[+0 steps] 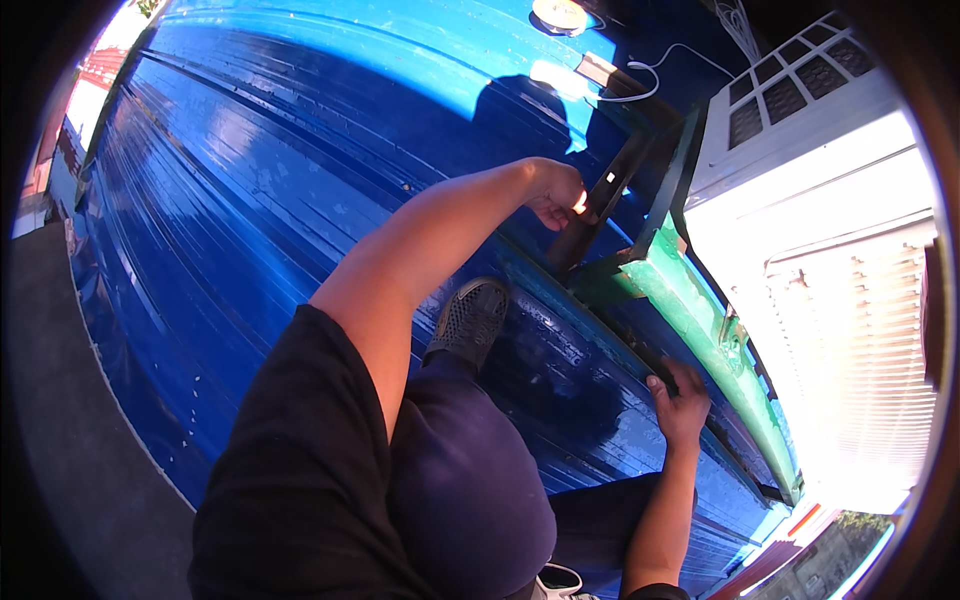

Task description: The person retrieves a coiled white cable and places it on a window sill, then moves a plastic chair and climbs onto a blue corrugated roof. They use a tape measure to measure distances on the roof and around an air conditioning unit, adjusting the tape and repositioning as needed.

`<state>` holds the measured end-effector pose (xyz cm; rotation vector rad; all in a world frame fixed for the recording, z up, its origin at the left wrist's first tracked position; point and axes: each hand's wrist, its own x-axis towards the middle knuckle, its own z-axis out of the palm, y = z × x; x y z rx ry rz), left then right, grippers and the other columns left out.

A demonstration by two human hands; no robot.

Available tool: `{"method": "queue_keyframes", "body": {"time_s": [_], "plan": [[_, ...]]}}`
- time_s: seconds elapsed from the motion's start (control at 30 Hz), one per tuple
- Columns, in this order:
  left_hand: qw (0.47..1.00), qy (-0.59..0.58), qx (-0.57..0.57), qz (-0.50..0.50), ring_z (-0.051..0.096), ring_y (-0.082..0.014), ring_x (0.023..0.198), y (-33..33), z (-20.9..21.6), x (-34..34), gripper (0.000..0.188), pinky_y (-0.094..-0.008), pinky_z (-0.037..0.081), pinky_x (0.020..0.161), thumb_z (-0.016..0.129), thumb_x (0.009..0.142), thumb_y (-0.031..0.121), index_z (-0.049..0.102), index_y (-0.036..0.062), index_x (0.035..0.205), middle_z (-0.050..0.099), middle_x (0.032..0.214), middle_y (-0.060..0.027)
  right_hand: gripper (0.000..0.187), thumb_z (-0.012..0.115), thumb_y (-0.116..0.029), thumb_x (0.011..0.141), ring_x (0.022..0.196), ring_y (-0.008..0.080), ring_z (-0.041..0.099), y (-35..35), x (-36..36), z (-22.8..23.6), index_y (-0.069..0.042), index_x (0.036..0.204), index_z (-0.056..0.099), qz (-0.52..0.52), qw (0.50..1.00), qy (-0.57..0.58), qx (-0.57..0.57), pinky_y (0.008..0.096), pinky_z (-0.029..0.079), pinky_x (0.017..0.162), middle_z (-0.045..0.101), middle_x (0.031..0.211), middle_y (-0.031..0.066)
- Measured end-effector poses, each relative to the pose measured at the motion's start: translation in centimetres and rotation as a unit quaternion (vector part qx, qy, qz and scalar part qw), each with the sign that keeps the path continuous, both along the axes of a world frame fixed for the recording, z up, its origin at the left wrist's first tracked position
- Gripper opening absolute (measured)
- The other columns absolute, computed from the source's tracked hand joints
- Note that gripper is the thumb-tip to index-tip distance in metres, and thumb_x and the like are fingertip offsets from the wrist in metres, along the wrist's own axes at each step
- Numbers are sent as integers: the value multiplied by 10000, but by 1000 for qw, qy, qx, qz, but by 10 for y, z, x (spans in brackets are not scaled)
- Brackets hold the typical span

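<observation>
My left hand (556, 194) is closed, fingers curled, beside a dark brown metal bar (607, 185) with a small square hole. A bright sunlit spot lies on its fingertips, and what they hold, if anything, cannot be made out. Lower right, my right hand (682, 402) grips a long dark metal rail (630, 352), thumb on the near side and fingers over it. Both metal pieces join a green-painted frame (690, 310) with worn, chipped paint. Beyond that frame stands a white louvred unit (850, 270) with a grille, part of it washed out by sun.
Blue ribbed metal sheeting (250, 190) lies beneath me, with my dark perforated shoe (473, 318) on it. At the top are a white object (560, 78) with a white cable (640, 97), a brown block (598, 70) and a round pale item (560, 15). The sheeting's edge (120, 395) runs along the left.
</observation>
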<state>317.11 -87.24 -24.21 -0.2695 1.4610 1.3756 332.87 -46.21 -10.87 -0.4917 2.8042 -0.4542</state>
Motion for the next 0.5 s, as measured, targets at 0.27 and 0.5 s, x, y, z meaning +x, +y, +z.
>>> {"method": "queue_keyframes", "body": {"time_s": [0.27,0.5], "plan": [[999,24,-23,10,644,-154,788,1,8,4,355,-351,588,768,803,958,331,719,127,1236,701,1028,-10,488,839,-472,857,1058,371,731,1,0,-1,-127,1196,778,-2,1000,-2,-7,455,581,906,765,1150,136],[999,29,-31,11,643,-149,780,1,7,4,361,-339,587,743,807,955,336,721,128,1236,703,1035,-8,479,837,-472,860,1068,373,728,1,0,-1,-134,1195,780,-7,1000,-1,6,455,581,914,764,1160,135]]}}
